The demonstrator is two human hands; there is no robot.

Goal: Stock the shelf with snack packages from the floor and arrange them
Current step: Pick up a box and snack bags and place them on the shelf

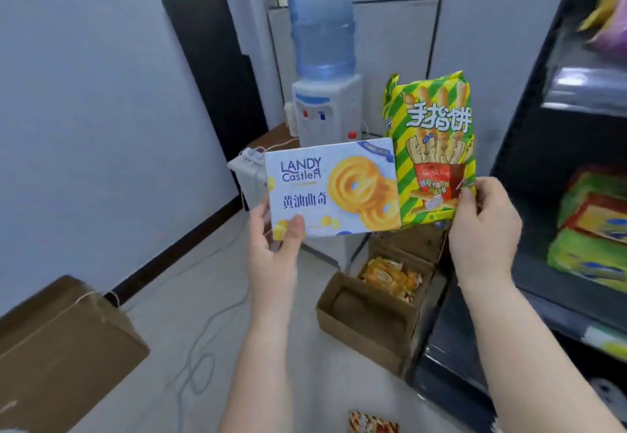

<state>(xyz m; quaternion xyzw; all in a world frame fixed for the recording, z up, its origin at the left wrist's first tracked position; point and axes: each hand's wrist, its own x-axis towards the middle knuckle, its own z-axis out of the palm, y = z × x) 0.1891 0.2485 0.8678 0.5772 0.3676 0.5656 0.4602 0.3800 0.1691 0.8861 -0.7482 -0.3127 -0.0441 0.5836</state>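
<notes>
- Left hand point(274, 246) pinches the lower left corner of the cookie box point(330, 188), thumb on the printed front, fingers behind. Box held up flat, face to the camera.
- Right hand point(483, 229) grips the lower right edge of the green-and-yellow striped bag point(432, 140); bag upright, its left edge tucked just behind the box's right edge.
- Both packages are in the air above the floor, left of the shelf point(529, 100).
- Shelf, dark frame, at right: similar green packs point(593, 235) stacked on a lower level; yellow and purple bags, blurred, higher up.
- Open carton point(373, 310) on the floor against the shelf's foot, orange wrapped snacks point(390, 276) inside.
- Closed brown carton point(64, 351) at the lower left corner of the floor.
- Water dispenser point(325, 103) by the far wall; white cables across the floor.
- One small packet point(373, 424) at the bottom edge of the floor, partly cut off.
</notes>
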